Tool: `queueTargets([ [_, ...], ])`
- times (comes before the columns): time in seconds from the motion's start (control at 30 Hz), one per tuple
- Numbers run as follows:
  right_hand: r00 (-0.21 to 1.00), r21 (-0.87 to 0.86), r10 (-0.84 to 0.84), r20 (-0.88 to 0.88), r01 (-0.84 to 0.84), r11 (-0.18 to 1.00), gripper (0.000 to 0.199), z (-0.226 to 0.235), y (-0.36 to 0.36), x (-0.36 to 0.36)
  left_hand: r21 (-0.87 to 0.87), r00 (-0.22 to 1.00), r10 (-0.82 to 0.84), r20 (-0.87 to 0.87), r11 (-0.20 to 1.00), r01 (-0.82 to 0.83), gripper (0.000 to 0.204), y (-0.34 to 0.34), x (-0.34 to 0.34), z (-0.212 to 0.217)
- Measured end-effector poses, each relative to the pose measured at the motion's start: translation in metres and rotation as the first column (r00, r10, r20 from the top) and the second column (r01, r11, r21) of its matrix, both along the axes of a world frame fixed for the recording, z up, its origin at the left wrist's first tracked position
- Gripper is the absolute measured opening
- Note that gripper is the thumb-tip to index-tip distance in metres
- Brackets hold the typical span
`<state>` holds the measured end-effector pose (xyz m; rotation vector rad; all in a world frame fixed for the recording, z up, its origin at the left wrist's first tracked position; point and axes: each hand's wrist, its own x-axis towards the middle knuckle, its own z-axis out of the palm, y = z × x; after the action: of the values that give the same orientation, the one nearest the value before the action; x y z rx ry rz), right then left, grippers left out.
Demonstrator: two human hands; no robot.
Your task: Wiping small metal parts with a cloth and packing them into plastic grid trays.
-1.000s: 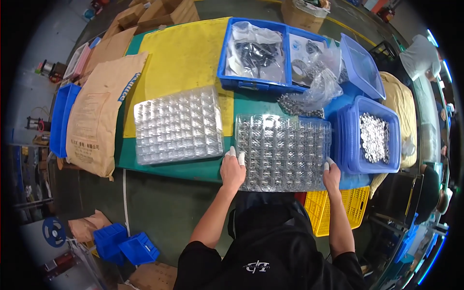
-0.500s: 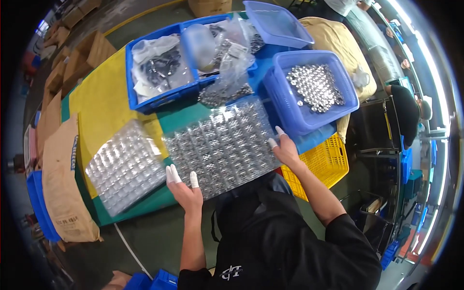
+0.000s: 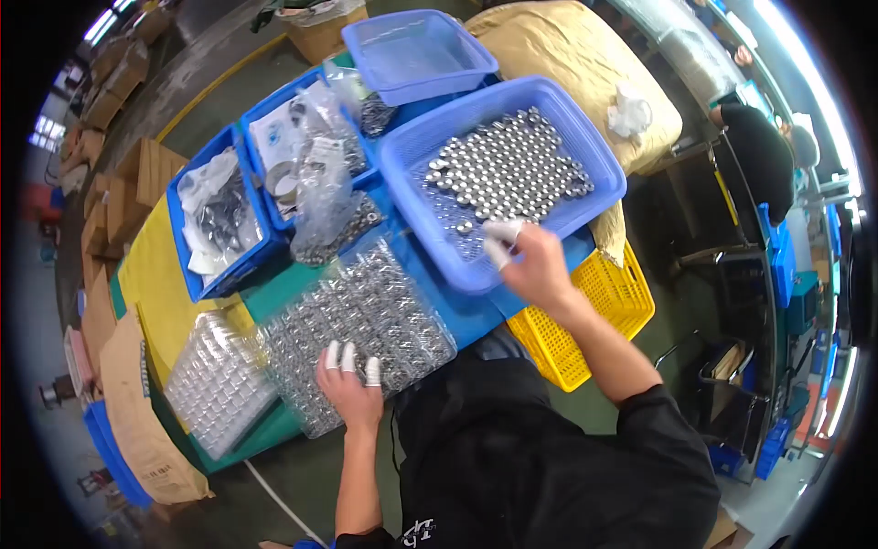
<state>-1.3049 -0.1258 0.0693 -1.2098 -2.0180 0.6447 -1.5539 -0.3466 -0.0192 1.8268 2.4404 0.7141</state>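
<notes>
A clear plastic tray (image 3: 366, 297) with rows of pockets full of small shiny metal parts lies at the near edge of the table. My left hand (image 3: 351, 389) rests on its near side, fingers spread, with white covers on the fingertips. My right hand (image 3: 535, 263) reaches over the near rim of a blue plastic basket (image 3: 594, 188). Its covered thumb and fingers point apart toward small round metal pieces (image 3: 512, 169) spread across the basket floor. Nothing shows between those fingers.
Left of the tray lies another clear pocketed tray (image 3: 219, 389). Behind stand blue bins (image 3: 215, 284) with bagged parts, a plastic bag (image 3: 322, 197) and a shallow blue basket (image 3: 421, 55). A yellow crate (image 3: 594, 320) sits low at right, below a tan sack (image 3: 585, 69).
My right hand has left the tray's right edge and moved over the blue basket. My left hand has shifted from the tray's corner onto its near side. The view has turned toward the basket.
</notes>
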Motion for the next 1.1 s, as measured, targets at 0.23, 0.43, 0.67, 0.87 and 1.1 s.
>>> queueTargets([
  [0.23,0.905,-0.308,0.164,0.392,-0.039,0.951,0.023,-0.026,0.075,0.057,0.296,0.956,-0.294,0.02,0.915,0.275,0.046,0.155,0.082,0.085],
  [0.43,0.813,-0.275,0.261,0.521,-0.13,0.953,0.012,-0.032,0.088,0.037,-0.304,0.939,-0.33,-0.103,0.909,0.286,0.035,0.242,0.12,0.062],
  [0.67,0.764,-0.324,0.348,0.544,-0.192,0.926,0.015,-0.036,0.088,0.029,-0.339,0.955,-0.274,-0.114,0.914,0.221,0.011,0.247,0.123,0.04],
  [0.87,0.695,-0.303,0.327,0.64,-0.162,0.939,0.013,-0.026,0.086,0.028,-0.119,0.97,-0.243,0.022,0.963,0.244,0.009,0.247,0.132,0.035],
  [1.1,0.681,-0.339,0.32,0.659,-0.111,0.934,0.026,-0.031,0.085,0.029,0.166,0.585,-0.212,0.783,0.977,0.132,0.022,0.168,0.074,0.102],
])
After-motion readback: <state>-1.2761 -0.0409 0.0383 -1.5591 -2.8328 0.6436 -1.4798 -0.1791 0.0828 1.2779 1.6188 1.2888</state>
